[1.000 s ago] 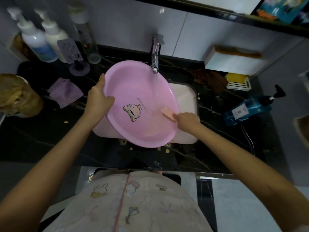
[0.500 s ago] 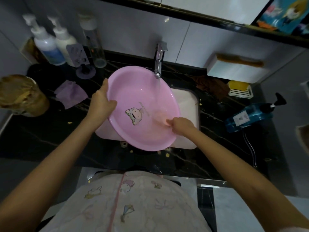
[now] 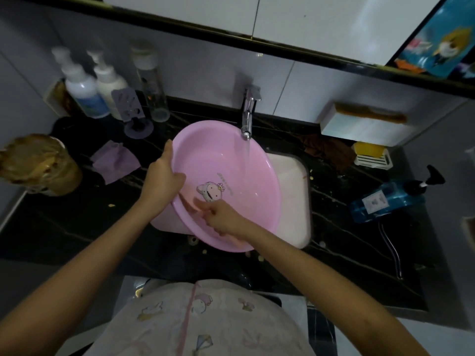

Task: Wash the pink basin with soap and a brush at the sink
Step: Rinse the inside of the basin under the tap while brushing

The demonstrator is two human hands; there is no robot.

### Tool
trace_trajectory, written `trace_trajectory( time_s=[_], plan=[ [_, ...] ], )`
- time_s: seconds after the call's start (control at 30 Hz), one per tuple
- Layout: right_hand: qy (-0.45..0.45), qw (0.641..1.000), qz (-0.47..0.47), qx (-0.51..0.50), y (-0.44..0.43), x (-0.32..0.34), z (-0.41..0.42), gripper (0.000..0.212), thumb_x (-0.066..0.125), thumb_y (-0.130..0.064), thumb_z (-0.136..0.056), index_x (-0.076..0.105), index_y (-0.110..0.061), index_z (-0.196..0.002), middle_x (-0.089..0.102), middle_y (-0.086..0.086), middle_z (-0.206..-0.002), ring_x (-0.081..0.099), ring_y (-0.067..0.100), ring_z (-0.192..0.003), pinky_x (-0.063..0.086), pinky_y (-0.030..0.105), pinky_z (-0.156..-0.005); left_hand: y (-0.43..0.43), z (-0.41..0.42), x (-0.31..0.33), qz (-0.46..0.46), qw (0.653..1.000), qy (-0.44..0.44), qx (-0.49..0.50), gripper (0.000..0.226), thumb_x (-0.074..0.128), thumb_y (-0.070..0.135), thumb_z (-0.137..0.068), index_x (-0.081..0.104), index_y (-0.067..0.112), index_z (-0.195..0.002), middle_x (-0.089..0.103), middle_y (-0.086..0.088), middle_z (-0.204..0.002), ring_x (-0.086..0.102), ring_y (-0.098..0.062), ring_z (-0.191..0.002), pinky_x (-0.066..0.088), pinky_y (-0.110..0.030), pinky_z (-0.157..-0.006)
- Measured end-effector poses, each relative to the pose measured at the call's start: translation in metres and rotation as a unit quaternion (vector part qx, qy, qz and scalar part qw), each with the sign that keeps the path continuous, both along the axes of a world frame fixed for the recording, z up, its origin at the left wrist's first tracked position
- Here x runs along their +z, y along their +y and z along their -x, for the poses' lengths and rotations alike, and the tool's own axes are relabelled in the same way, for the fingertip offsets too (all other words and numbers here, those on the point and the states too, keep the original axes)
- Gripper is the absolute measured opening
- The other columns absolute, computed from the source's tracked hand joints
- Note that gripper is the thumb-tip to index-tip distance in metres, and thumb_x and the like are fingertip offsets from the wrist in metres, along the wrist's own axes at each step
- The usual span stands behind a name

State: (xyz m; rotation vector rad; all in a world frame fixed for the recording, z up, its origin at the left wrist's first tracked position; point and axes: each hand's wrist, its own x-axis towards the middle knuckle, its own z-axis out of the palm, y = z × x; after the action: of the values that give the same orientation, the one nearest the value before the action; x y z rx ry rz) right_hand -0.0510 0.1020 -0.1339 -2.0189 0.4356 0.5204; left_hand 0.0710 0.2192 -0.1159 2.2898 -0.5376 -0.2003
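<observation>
Right grip (image 3: pixel 226 222) clamped on brush (image 3: pixel 190 202) has swept left across pink basin (image 3: pixel 231 160).

arms: bare, no sleeves | garment (image 3: pixel 195 322): pale, pink stripe, cartoon prints

over the sink: pink basin (image 3: pixel 226 160) pretty much fills it, faucet (image 3: pixel 248 116) hanging right above its back rim
left desk: purple cloth (image 3: pixel 114 161), pump bottles (image 3: pixel 84 96) crowd the back
right desk: blue bottle (image 3: pixel 385 200) lying down, front strip open
</observation>
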Motion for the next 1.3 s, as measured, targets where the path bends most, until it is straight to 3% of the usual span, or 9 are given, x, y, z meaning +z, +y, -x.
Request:
trace_trajectory(
  time_s=[0.13,0.3,0.4,0.6,0.77,0.9,1.03,1.17,1.3],
  plan=[
    [-0.042,0.995,0.072,-0.047,-0.021,-0.020,-0.049,0.046,0.038,-0.018,-0.100,0.035,-0.023,-0.146,0.051,0.009,-0.089,0.047,0.019,-0.071,0.045,0.032,-0.059,0.002,0.000,0.004,0.004,1.000,-0.006,-0.016,0.079,0.055,-0.001,-0.080,0.019,0.013,-0.149,0.059,-0.010,-0.100,0.061,-0.027,-0.085,0.051,-0.035,-0.067],
    [0.001,0.979,0.168,-0.115,-0.083,-0.050,-0.031,0.051,0.036,-0.018,-0.099,0.027,-0.037,-0.146,0.062,0.012,-0.120,0.061,0.031,-0.098,0.047,0.036,-0.082,0.002,0.002,0.004,-0.007,1.000,0.001,-0.017,0.083,0.055,-0.001,-0.081,0.012,0.014,-0.151,0.057,-0.009,-0.097,0.058,-0.022,-0.078,0.048,-0.030,-0.064],
    [0.037,0.969,0.207,-0.128,-0.092,-0.060,-0.003,0.055,0.032,-0.012,-0.097,0.026,-0.034,-0.147,0.062,0.012,-0.119,0.060,0.031,-0.098,0.047,0.036,-0.082,0.003,0.004,0.003,-0.009,1.000,0.005,-0.010,0.084,0.055,-0.002,-0.081,0.011,0.014,-0.151,0.059,-0.012,-0.098,0.057,-0.020,-0.075,0.044,-0.026,-0.061],
    [0.057,0.972,0.222,-0.051,-0.104,-0.060,-0.003,0.056,0.037,-0.009,-0.094,0.031,-0.026,-0.147,0.051,0.018,-0.134,0.055,0.035,-0.114,0.042,0.034,-0.093,0.002,0.004,0.003,-0.001,1.000,0.015,0.002,0.085,0.054,-0.003,-0.081,0.010,0.015,-0.151,0.062,-0.017,-0.100,0.057,-0.022,-0.076,0.045,-0.030,-0.063],
    [0.085,0.946,0.302,0.086,-0.123,-0.029,-0.036,0.061,0.037,-0.009,-0.095,0.023,-0.032,-0.149,0.052,0.016,-0.131,0.056,0.033,-0.110,0.045,0.034,-0.084,0.003,0.003,0.002,0.003,1.000,0.014,-0.008,0.082,0.055,-0.002,-0.079,0.017,0.019,-0.149,0.059,-0.006,-0.093,0.059,-0.020,-0.072,0.044,-0.023,-0.056],
    [-0.015,0.898,0.407,0.165,-0.131,-0.004,-0.059,0.067,0.041,-0.010,-0.095,0.012,-0.038,-0.150,0.059,0.014,-0.114,0.060,0.029,-0.097,0.040,0.031,-0.067,0.000,-0.002,0.007,-0.022,1.000,0.004,-0.019,0.077,0.058,-0.001,-0.075,0.027,0.018,-0.142,0.057,-0.009,-0.086,0.059,-0.024,-0.070,0.049,-0.031,-0.053],
    [-0.106,0.838,0.497,0.201,-0.138,0.014,-0.081,0.067,0.037,-0.003,-0.096,0.016,-0.039,-0.148,0.055,0.010,-0.118,0.063,0.028,-0.090,0.038,0.033,-0.060,-0.001,-0.002,0.015,-0.027,0.999,-0.002,-0.029,0.073,0.059,-0.001,-0.074,0.029,0.019,-0.138,0.058,-0.011,-0.087,0.059,-0.024,-0.070,0.054,-0.037,-0.057],
    [-0.012,0.835,0.523,0.174,-0.163,0.009,-0.070,0.047,0.034,-0.020,-0.100,0.031,-0.033,-0.145,0.053,0.008,-0.124,0.059,0.028,-0.104,0.044,0.033,-0.076,-0.003,0.001,0.018,-0.047,0.999,-0.001,-0.022,0.075,0.058,-0.001,-0.077,0.025,0.019,-0.141,0.058,-0.009,-0.084,0.058,-0.021,-0.065,0.053,-0.035,-0.054],
    [0.100,0.885,0.440,0.115,-0.179,0.004,-0.047,0.056,0.029,-0.057,-0.096,0.047,-0.023,-0.137,0.057,0.009,-0.129,0.056,0.027,-0.115,0.042,0.031,-0.092,-0.003,0.001,0.015,-0.062,0.998,-0.007,-0.020,0.078,0.059,0.000,-0.075,0.023,0.019,-0.142,0.058,-0.009,-0.081,0.059,-0.022,-0.062,0.055,-0.039,-0.053]
  ],
)
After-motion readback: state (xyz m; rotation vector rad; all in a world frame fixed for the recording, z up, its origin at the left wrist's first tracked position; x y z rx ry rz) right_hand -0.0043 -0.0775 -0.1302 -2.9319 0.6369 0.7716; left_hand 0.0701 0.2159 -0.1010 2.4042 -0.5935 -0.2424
